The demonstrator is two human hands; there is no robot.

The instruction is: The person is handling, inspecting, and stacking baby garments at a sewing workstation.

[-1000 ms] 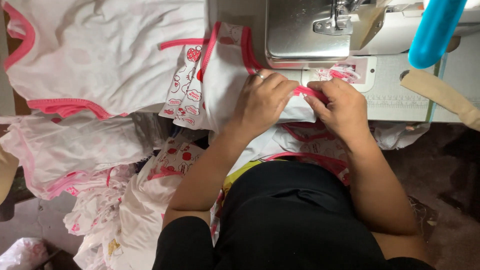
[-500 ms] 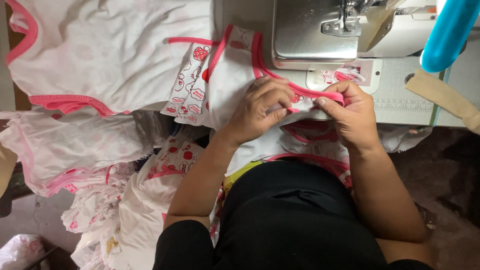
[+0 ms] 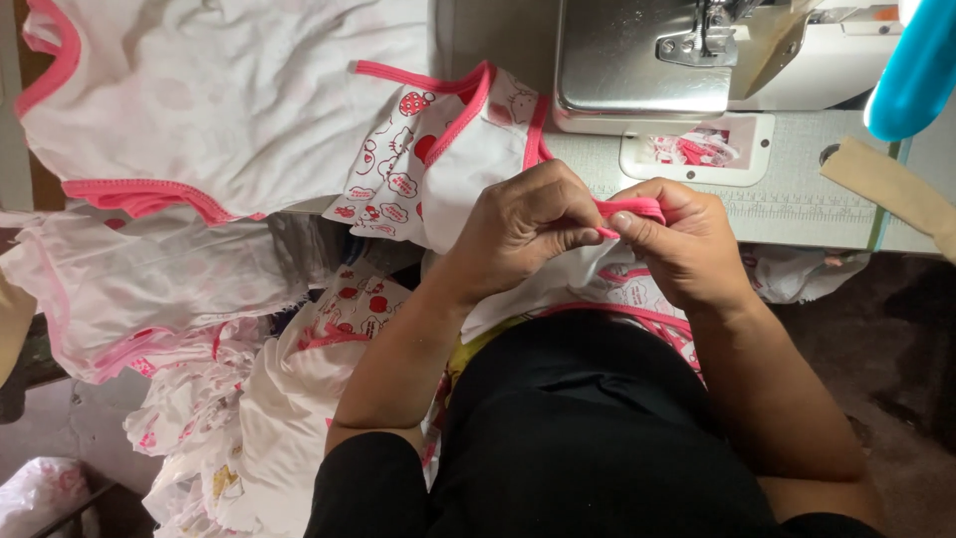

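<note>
Left hand and right hand, fingertips together, pinch the pink fabric binding strip of a white printed garment, just before the grey sewing machine; the strip's long axis runs hand to hand.

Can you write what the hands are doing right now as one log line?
left hand: pinching pink trim | right hand: pinching same trim | garment: white, pink-edged | sewing machine: just beyond hands

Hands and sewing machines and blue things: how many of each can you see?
Hands: 2, the left hand and right hand, both pinching the pink trim
Sewing machines: 1
Blue things: 1, a blue object
Total: 4
</note>
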